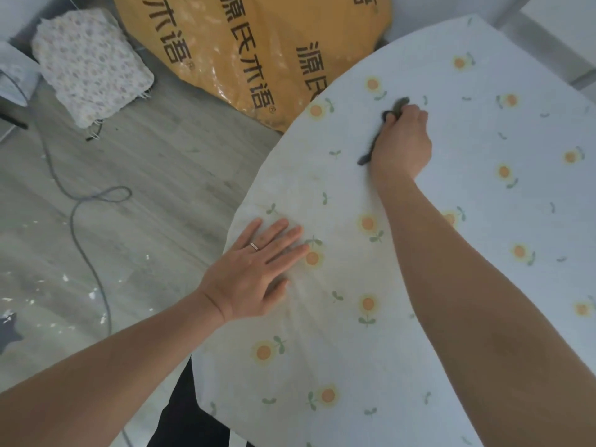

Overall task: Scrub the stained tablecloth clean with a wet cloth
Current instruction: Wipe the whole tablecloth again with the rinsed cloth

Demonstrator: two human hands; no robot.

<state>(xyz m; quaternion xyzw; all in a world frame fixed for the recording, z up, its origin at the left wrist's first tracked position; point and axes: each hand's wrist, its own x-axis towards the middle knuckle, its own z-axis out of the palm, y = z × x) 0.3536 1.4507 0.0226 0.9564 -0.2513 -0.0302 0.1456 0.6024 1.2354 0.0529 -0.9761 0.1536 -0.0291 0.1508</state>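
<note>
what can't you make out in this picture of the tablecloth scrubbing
- Head view: cloth mostly hidden in grip of right hand; only two dark ends show, wetness unclear.
- Head view: the spot under that hand is covered.
- Head view: left hand flat on the tablecloth covers that patch.
- Head view: tablecloth's right and near parts cut off by frame edge.
</note>
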